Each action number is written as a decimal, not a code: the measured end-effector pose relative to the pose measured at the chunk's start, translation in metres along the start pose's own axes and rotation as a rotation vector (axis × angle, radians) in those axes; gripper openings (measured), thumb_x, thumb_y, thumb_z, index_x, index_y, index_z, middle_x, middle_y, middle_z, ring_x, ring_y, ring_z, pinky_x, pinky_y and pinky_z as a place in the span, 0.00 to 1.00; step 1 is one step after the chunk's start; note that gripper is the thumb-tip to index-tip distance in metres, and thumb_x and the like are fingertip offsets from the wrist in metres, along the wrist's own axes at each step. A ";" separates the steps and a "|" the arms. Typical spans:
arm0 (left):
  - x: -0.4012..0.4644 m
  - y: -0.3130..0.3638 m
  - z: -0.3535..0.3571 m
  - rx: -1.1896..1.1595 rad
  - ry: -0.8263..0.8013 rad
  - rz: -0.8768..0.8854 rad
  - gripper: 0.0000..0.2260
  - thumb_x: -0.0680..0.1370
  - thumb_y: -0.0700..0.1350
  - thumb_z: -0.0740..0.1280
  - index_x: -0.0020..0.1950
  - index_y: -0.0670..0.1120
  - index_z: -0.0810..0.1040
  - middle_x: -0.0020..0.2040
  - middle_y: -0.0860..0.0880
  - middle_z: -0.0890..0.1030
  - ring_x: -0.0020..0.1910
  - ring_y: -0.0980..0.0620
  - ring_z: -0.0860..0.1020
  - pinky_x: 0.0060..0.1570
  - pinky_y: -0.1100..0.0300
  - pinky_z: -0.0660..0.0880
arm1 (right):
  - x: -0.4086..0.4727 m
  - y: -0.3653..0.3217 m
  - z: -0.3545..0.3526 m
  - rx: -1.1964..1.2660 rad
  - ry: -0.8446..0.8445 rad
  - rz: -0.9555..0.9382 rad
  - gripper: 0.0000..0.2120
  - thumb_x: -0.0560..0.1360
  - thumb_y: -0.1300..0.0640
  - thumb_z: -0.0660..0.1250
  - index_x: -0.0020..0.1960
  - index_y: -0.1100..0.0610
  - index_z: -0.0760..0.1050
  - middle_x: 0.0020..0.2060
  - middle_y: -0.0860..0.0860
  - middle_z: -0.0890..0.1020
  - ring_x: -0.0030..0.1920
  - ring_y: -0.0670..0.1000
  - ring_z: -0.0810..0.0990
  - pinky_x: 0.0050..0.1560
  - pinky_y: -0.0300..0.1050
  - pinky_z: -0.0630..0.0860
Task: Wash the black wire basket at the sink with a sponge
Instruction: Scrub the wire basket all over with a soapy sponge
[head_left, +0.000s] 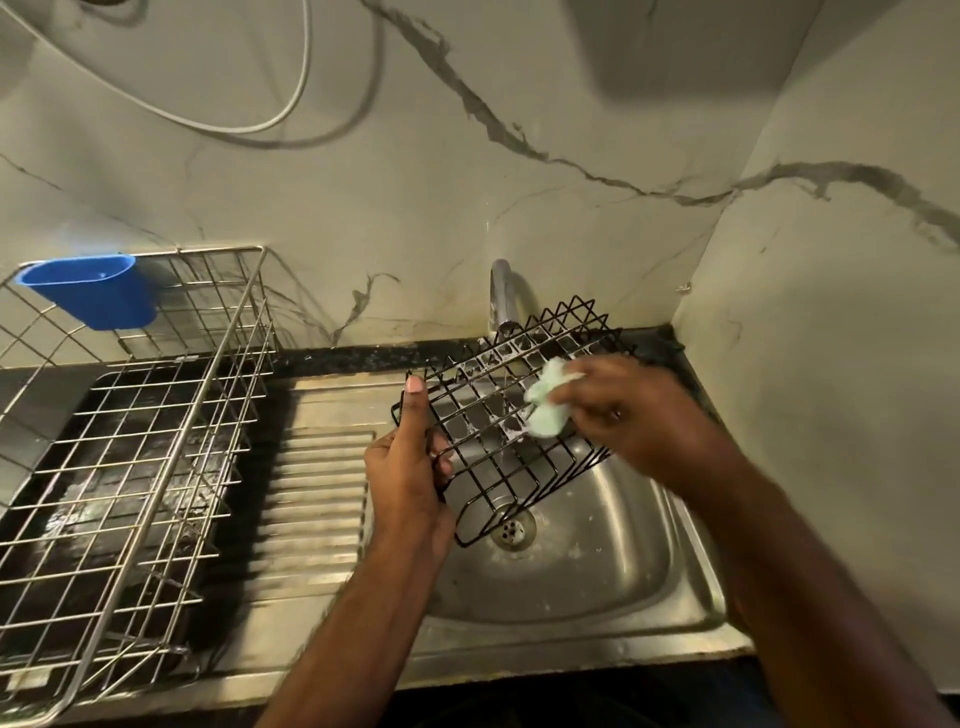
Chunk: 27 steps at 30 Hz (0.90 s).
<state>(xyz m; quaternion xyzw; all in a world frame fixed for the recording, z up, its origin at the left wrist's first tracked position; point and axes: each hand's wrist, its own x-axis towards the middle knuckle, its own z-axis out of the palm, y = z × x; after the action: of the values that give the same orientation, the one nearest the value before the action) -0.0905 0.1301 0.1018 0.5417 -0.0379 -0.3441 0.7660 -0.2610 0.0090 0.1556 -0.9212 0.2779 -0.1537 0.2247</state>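
A: While held tilted over the sink (597, 587), just under the tap (501, 296), how likely to handle?

B: Light and stiff, probably; slippery with suds on the wires.

A: Hands?

B: Left hand (410, 462) clamped on the near corner of the basket (498, 415), thumb up along the edge. Right hand (628, 410) pinching the sponge (545, 405), pressed to the mesh. Well apart.

A: Best hold?

B: By the frame at a corner, not the thin inner wires.

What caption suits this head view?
Left hand holds black wire basket over sink; right hand scrubs with sponge.
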 end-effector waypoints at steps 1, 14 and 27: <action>0.001 -0.001 -0.001 0.003 0.009 -0.010 0.20 0.74 0.58 0.74 0.30 0.49 0.72 0.25 0.50 0.70 0.23 0.55 0.66 0.28 0.59 0.64 | 0.001 0.011 -0.006 0.009 0.074 0.045 0.13 0.76 0.63 0.70 0.59 0.52 0.82 0.62 0.51 0.79 0.59 0.48 0.77 0.62 0.41 0.72; 0.014 0.000 -0.024 -0.098 0.049 -0.182 0.32 0.57 0.63 0.84 0.51 0.43 0.83 0.50 0.41 0.80 0.46 0.41 0.75 0.53 0.44 0.76 | -0.001 -0.056 0.027 -0.039 -0.174 -0.247 0.14 0.79 0.57 0.66 0.63 0.47 0.78 0.67 0.46 0.74 0.59 0.37 0.62 0.55 0.33 0.59; 0.031 0.008 -0.075 -0.170 -0.024 -0.359 0.31 0.57 0.58 0.84 0.56 0.45 0.86 0.42 0.48 0.80 0.33 0.53 0.75 0.38 0.57 0.78 | -0.006 -0.031 0.022 -0.305 0.287 0.012 0.11 0.74 0.61 0.72 0.56 0.52 0.84 0.54 0.54 0.81 0.52 0.56 0.78 0.47 0.46 0.75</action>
<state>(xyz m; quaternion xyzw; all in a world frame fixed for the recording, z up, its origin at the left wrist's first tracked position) -0.0306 0.1737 0.0680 0.4689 0.0794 -0.4835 0.7349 -0.2429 0.0426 0.1518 -0.9115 0.3325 -0.2384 0.0417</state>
